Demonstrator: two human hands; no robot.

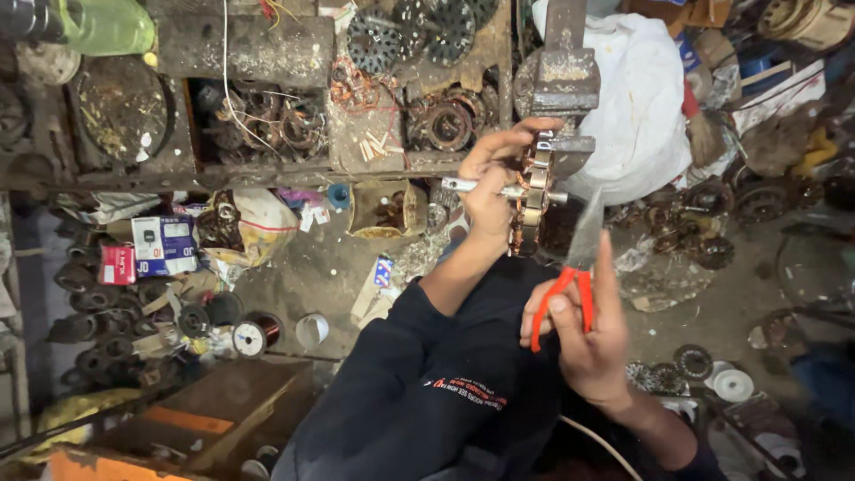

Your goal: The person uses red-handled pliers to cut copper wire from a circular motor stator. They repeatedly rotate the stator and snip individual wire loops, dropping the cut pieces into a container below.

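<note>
A round motor stator with copper windings [533,198] is clamped edge-on in a grey bench vise [563,78]. My left hand [492,178] reaches up to the stator, fingers curled over its top edge, and grips a silver metal rod [456,185] lying against it. My right hand [579,334] is lower and to the right, holding red-handled scissors [577,267]. The blades point up toward the stator's lower edge and stop just short of it. A dark sleeve covers my left arm.
A white sack [646,107] sits right of the vise. A grimy shelf [267,165] holds wound coils and rotor plates. On the floor lie a wire spool [253,336], small boxes [165,245], a cardboard box [385,209], several stators [690,361] and a wooden crate [214,414].
</note>
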